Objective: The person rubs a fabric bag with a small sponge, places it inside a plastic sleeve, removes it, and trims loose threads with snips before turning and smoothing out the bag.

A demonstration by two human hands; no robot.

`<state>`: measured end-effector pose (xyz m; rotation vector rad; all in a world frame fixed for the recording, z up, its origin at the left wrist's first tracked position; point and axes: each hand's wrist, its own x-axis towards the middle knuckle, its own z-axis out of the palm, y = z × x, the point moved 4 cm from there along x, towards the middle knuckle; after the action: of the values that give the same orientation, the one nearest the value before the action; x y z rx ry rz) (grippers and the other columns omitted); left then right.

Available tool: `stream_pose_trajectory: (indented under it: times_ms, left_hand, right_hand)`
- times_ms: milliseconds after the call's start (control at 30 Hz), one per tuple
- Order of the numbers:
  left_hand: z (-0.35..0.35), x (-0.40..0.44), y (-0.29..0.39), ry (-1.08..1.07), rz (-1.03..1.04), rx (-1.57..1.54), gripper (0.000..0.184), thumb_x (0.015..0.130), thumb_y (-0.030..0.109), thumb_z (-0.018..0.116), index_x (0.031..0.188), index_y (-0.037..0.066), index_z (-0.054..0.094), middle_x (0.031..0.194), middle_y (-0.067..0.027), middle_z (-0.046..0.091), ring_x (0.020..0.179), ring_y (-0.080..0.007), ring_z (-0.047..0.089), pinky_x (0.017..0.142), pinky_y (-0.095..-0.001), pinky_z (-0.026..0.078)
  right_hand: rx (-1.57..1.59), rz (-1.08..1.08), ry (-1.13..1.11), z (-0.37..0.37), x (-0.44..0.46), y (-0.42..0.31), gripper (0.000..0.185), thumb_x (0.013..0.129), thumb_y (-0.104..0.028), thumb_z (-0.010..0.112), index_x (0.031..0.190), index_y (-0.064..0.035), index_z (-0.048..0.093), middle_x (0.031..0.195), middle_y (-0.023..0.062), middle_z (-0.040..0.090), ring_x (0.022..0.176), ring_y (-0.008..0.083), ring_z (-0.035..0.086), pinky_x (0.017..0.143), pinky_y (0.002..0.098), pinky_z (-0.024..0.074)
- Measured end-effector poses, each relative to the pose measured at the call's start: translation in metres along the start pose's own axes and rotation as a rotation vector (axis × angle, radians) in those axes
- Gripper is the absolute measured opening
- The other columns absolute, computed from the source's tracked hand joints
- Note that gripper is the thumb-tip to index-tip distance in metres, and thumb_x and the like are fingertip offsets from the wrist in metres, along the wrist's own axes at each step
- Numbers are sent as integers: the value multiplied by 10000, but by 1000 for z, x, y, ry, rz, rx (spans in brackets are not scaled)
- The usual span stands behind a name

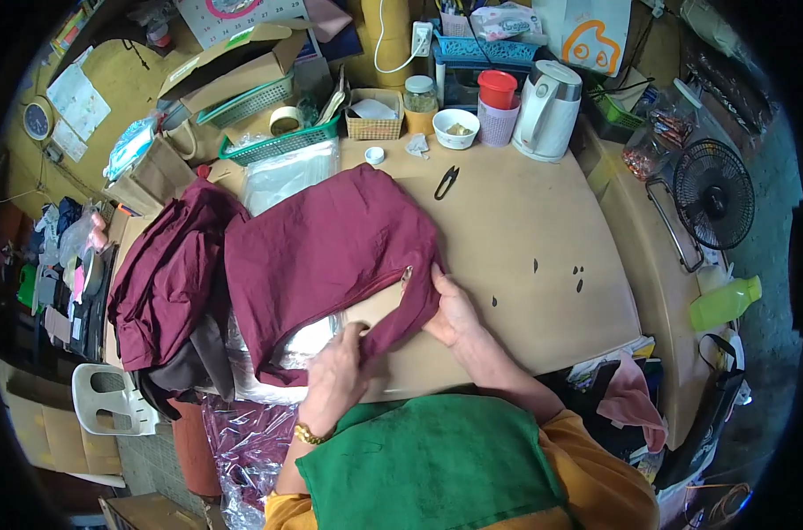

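Observation:
A maroon cloth bag [331,238] with a zipper and a strap-like loop lies spread across the table in front of me. My right hand [454,311] grips its right edge beside the zipper end, thumb on top and fingers partly hidden beneath the cloth. At the lower edge of the loop, my left hand [335,367] is closed on the fabric, its fingertips partly hidden. More maroon fabric [167,274] is heaped to the left, with dark cloth under it. Clear plastic bags [291,172] lie flat behind and beneath the maroon bag.
Black thread snips [446,183] lie on the table [525,221]. Along the back stand a white kettle [547,110], a red-lidded container [497,90], a white bowl [455,129], a jar [420,106] and green baskets [278,141]. A black fan [713,193] stands at right.

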<state>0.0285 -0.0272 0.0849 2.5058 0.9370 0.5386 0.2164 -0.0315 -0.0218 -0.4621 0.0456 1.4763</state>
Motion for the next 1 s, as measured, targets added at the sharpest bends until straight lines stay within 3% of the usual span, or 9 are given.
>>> stream_pose_trajectory:
  times_ms: [100,167,267,400,433,533,633,733,1000]
  left_hand:
    - [-7,-23,-40,-91,-208,59,253,906,212,646,968,-31,619,696,-230,614,692,-427,623,653,-482,500]
    - [-26,-25,-41,-75,-370,-183,312,931,245,621,796,-35,640,678,-253,588,675,-435,607,611,-482,470]
    - [-36,-25,-50,-195,-404,42,360,895,328,675,844,-27,641,717,-222,614,702,-419,621,630,-469,487]
    - [-29,11,-8,110,-119,158,617,740,435,788,1151,11,608,1032,-179,645,952,-387,621,807,-442,507]
    - [-22,25,9,224,69,138,636,730,429,797,1152,-3,598,1022,-189,637,939,-405,611,811,-451,497]
    - [16,50,1,153,-43,122,371,812,306,750,950,-20,637,914,-186,634,841,-391,621,722,-454,487]
    - [16,61,-3,241,-77,-44,307,871,258,699,764,-18,619,749,-193,616,715,-396,618,622,-454,473]
    - [14,64,-7,220,-157,-68,362,904,267,671,687,-13,595,623,-202,567,633,-417,594,558,-464,446]
    - [5,54,-6,-32,-265,-121,416,882,399,684,741,12,625,635,-230,603,621,-422,615,574,-468,480]
  right_hand:
    - [35,-60,3,-15,15,-3,370,1023,-331,486,1263,-54,539,1203,98,618,1095,219,602,1005,399,477]
    - [-57,-205,144,-14,19,-5,443,1016,-335,510,1334,-28,490,1338,98,556,1240,216,520,1095,408,398]
    - [-216,-251,46,-12,20,4,534,1001,-382,535,1370,-6,451,1363,97,533,1263,215,495,1122,409,360]
    - [-321,-272,178,-17,21,10,481,991,-422,536,1282,-40,544,1263,80,609,1170,203,569,1045,396,444]
    - [-332,-234,167,-13,17,14,494,992,-421,537,1298,-34,533,1278,84,598,1166,207,570,1040,394,446]
    - [-310,-240,121,3,3,19,592,969,-430,588,1335,23,480,1314,109,555,1158,201,554,1015,362,442]
    - [-471,-287,-1,4,-10,26,409,957,-293,644,1262,-29,571,1203,61,628,1049,140,592,891,320,480]
    - [-531,-209,10,-9,-13,30,357,940,-239,669,1231,-47,596,1172,62,642,1042,144,600,894,316,483]
    - [-137,-288,139,-12,4,6,146,940,-160,653,1032,-47,664,962,7,693,883,101,629,831,270,492]
